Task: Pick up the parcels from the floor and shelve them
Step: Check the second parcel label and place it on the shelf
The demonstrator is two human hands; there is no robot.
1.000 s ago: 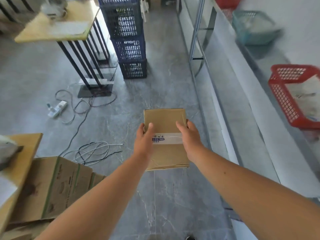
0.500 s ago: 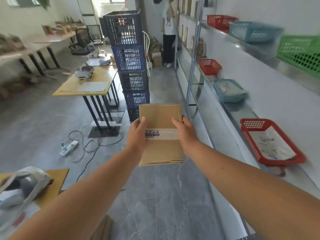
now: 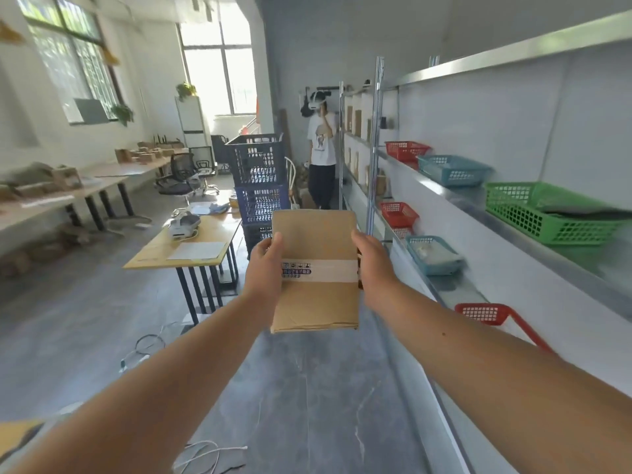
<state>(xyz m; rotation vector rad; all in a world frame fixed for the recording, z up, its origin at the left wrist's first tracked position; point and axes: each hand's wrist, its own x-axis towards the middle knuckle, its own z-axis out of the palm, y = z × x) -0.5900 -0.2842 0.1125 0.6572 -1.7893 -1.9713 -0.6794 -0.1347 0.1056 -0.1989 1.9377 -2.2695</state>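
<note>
Presently I note the grey floor (image 3: 307,405) as the largest surface, running from the near edge to the far wall. Along the right side stands the metal shelving (image 3: 513,241), its tiers running from near to far. On the upper tier I record a green basket (image 3: 547,213) nearest, a teal basket (image 3: 451,170) beyond it, and a red basket (image 3: 407,150) farther still. On the lower tier sit another red basket (image 3: 398,213) and another teal basket (image 3: 432,254); a third red basket (image 3: 489,313) shows partly behind my right forearm.

At centre, far from me, a stack of dark blue crates (image 3: 260,186) rises from the floor. Left of it stands a wooden worktop (image 3: 184,248) carrying a sheet of paper (image 3: 196,250) and a white headset (image 3: 183,225). A person (image 3: 321,148) wearing a headset stands at the far end beside the shelving. Loose cables (image 3: 150,343) lie on the floor near the worktop's legs.

The parcel (image 3: 314,268), a flat brown cardboard box with a white tape band across it, is held up in the air at centre, clear of the floor and just left of the shelving. My left hand (image 3: 265,265) has its grip closed on the parcel's left edge, thumb on top. My right hand (image 3: 374,265) has its grip closed on the right edge.
</note>
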